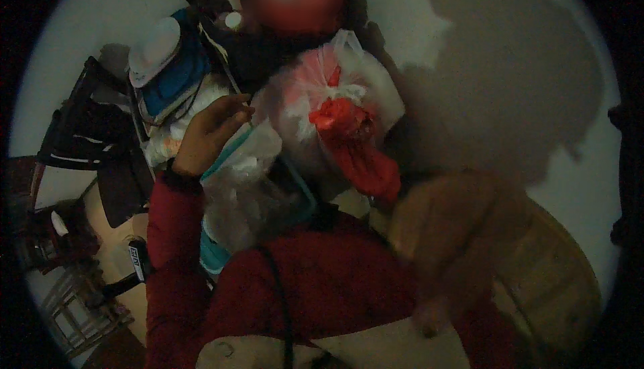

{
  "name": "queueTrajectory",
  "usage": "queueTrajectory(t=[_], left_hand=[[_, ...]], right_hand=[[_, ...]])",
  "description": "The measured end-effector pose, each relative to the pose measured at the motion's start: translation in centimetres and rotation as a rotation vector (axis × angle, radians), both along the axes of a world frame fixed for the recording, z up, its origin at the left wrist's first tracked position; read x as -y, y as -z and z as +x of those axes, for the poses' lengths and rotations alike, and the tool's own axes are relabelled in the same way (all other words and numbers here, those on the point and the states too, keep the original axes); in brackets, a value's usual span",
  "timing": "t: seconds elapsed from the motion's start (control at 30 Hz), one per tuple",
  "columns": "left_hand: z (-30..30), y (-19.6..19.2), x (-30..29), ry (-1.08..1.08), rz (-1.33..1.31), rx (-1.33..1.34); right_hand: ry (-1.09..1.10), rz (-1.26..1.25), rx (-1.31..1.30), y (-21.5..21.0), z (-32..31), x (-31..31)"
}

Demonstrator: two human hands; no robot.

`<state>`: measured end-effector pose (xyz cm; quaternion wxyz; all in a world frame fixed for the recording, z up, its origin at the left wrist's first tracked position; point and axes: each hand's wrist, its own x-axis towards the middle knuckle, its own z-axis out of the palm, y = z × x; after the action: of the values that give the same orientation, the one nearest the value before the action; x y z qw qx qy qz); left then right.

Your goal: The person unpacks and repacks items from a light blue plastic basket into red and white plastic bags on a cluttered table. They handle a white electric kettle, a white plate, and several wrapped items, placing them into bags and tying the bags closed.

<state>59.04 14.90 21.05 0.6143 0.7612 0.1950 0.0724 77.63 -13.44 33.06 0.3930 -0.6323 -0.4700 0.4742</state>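
My left hand [209,134] pinches the clear plastic bag [245,168] at its top, fingers closed; my right hand [449,235] is blurred, grip unclear.

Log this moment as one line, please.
left hand: pinching rim of clear plastic bag | right hand: blurred, grip unclear | nearby: tied bag with red contents

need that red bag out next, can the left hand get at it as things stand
Probably yes. The left hand is up at the clear bag, fingers on its top edge, and the red bag lies just to its right with nothing between them. The blurred right hand sits below it, out of the way.
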Motion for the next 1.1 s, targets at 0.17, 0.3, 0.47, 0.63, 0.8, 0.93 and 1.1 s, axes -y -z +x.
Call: queueTrajectory(t=[0.17,0.3,0.47,0.63,0.8,0.93,1.1], left_hand=[[-3.7,0.0,0.5,-0.028,0.052,-0.116],[-6.1,0.0,1.7,-0.100,0.020,-0.119],[-7.3,0.3,3.7,-0.140,-0.026,-0.109],[-6.2,0.3,4.7,-0.175,-0.025,-0.032],[-3.4,0.6,6.2,-0.091,0.108,0.045],[-1.4,0.9,6.8,0.007,0.245,0.065],[2.0,1.8,7.6,0.100,0.419,0.136]], right_hand=[[-0.110,-0.078,-0.077,1.5,-3.2,3.6],[-0.049,-0.045,-0.081,2.3,-3.9,5.0],[0.258,0.085,-0.068,3.1,-1.9,2.6],[0.303,0.343,0.812,10.0,1.0,-4.6],[0.190,0.392,1.254,16.4,2.5,-6.5],[0.217,0.595,1.137,16.7,4.9,-5.1],[0.457,0.526,0.830,15.9,5.4,-5.0]])
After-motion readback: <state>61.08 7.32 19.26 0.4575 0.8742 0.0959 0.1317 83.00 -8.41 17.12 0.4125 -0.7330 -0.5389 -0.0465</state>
